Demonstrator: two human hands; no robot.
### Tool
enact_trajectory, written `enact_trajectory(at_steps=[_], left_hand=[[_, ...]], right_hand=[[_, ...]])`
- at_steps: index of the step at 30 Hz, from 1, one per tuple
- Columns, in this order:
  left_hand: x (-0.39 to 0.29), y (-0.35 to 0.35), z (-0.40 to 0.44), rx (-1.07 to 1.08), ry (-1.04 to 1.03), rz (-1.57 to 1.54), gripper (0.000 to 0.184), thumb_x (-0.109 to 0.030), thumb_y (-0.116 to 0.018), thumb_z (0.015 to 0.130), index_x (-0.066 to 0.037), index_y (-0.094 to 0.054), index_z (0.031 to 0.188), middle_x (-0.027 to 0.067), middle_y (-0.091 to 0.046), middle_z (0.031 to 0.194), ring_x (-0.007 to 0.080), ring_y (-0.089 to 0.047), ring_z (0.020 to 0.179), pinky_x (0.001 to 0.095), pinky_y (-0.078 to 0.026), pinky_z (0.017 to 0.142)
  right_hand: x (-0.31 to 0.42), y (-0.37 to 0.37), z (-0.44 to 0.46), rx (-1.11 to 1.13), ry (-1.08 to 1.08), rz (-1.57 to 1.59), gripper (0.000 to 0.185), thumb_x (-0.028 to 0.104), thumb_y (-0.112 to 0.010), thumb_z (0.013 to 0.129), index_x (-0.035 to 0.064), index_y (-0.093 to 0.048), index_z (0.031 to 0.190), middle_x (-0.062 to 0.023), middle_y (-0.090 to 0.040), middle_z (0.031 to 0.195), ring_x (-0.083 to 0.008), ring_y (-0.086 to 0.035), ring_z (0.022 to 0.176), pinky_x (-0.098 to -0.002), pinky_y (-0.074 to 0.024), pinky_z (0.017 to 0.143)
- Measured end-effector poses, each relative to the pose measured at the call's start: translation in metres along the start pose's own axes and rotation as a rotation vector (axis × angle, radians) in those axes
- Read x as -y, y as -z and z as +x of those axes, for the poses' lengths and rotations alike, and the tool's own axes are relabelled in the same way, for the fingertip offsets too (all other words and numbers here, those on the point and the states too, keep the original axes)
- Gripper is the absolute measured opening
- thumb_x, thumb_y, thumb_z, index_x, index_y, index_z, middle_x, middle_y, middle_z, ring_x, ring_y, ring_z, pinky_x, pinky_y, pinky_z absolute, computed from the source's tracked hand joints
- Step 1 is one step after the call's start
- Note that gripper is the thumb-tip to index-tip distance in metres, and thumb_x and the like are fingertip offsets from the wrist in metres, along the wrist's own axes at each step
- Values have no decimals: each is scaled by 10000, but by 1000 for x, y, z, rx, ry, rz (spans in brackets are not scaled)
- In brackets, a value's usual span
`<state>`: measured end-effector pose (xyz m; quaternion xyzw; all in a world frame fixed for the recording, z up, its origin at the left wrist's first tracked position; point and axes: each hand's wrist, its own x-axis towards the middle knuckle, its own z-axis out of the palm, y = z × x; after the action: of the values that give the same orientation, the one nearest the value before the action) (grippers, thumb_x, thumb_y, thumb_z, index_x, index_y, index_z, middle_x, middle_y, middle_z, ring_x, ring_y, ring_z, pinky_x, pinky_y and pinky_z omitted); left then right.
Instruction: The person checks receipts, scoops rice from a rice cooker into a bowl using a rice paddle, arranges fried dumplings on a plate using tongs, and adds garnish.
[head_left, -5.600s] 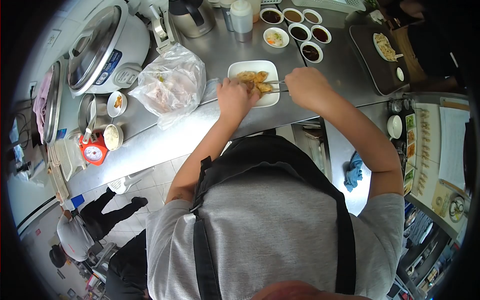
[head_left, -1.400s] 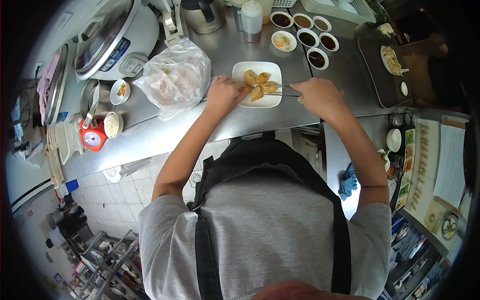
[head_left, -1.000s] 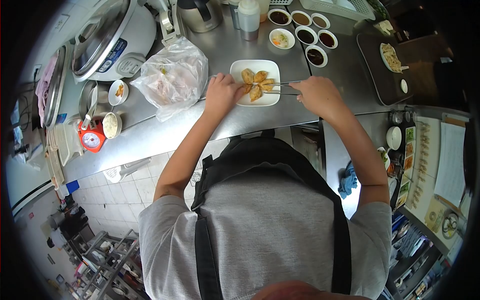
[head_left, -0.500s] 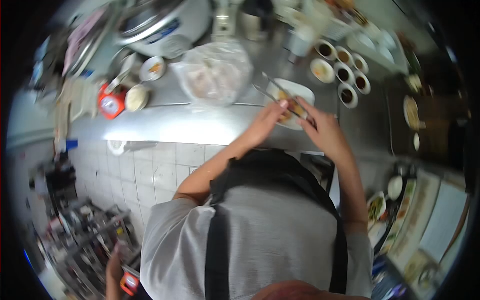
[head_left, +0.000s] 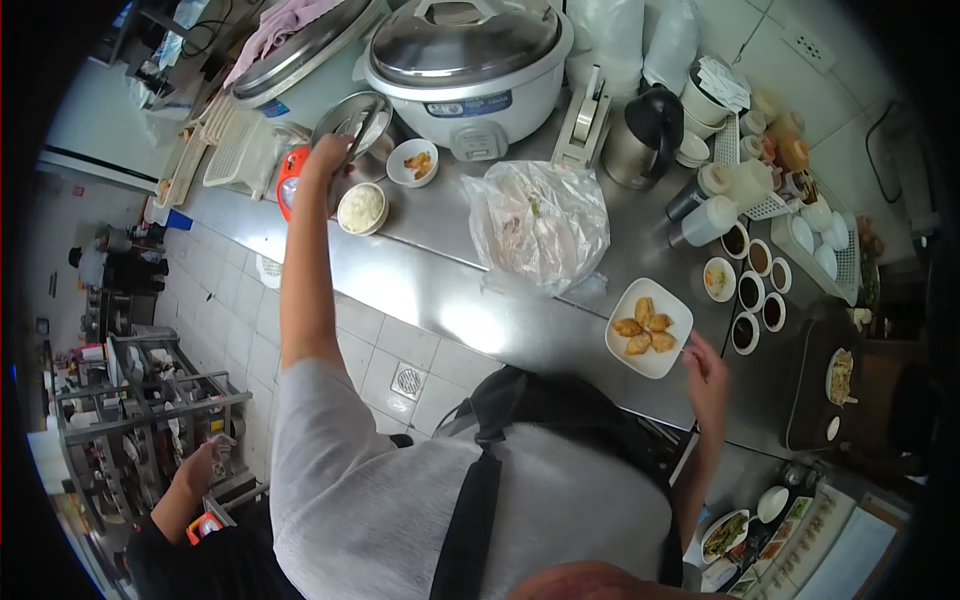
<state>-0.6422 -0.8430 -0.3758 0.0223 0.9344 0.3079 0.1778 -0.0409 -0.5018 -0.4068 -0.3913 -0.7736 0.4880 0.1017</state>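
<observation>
My left hand (head_left: 328,160) reaches to the far left, its fingers closed around metal tongs (head_left: 364,135) above a steel pot (head_left: 385,150). Just below the pot stand a bowl of white rice (head_left: 362,208) and a small white bowl (head_left: 413,163) with browned pieces in it. By the counter's front edge sits a square white plate (head_left: 622,352) bearing several golden fried dumplings (head_left: 640,343), arranged like a flower. Beside its right rim is my right hand (head_left: 708,378), fingers loosely bent and apart; whether the fingertips touch the plate is unclear.
Behind are a rice cooker (head_left: 470,60), a tape dispenser (head_left: 582,125), a plastic bag (head_left: 540,225) and a steel jug (head_left: 640,140). Several sauce cups (head_left: 750,290) and squeeze bottles (head_left: 710,220) stand right. Another person's hand (head_left: 195,470) shows lower left, near metal racks.
My left hand has swung from the plate to the pot at far left, carrying the tongs. My right hand has come off the food to the plate's right side. The camera view has shifted.
</observation>
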Motion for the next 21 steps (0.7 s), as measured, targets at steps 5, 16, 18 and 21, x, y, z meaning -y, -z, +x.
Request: enact_trajectory(at_steps=[5, 16, 18, 21], left_hand=[[34, 14, 194, 225, -209, 1139, 221, -211, -586, 806, -24, -693, 753, 121, -620, 595, 237, -608, 501, 396, -499, 492], [-37, 24, 113, -142, -680, 668, 292, -230, -533, 907, -44, -560, 1130, 130, -659, 976, 238, -619, 919, 340, -485, 799], [-48, 34, 30, -272, -706, 539, 350, -240, -514, 938, -50, -536, 1231, 127, -661, 1054, 228, -614, 1001, 328, -479, 858], [-94, -36, -128, -312, -887, 234, 411, -232, -485, 967, -106, -501, 1357, 138, -641, 1182, 240, -609, 1078, 342, -454, 939]], right_hand=[[-45, 23, -29, -165, -77, -131, 352, 166, -597, 913, 73, -600, 1253, -98, -675, 960, -120, -612, 837, -270, -483, 768], [-163, 41, -237, -202, -901, -495, 425, 425, -653, 789, 165, -676, 1125, -133, -681, 1037, -363, -642, 935, -417, -504, 838], [-155, 52, -258, -428, -1015, -573, 446, 436, -662, 780, 169, -666, 1137, -153, -679, 1024, -375, -638, 934, -420, -504, 835], [-189, 54, -280, -692, -1069, -643, 418, 370, -670, 774, 127, -643, 1113, -214, -671, 955, -376, -637, 935, -448, -502, 826]])
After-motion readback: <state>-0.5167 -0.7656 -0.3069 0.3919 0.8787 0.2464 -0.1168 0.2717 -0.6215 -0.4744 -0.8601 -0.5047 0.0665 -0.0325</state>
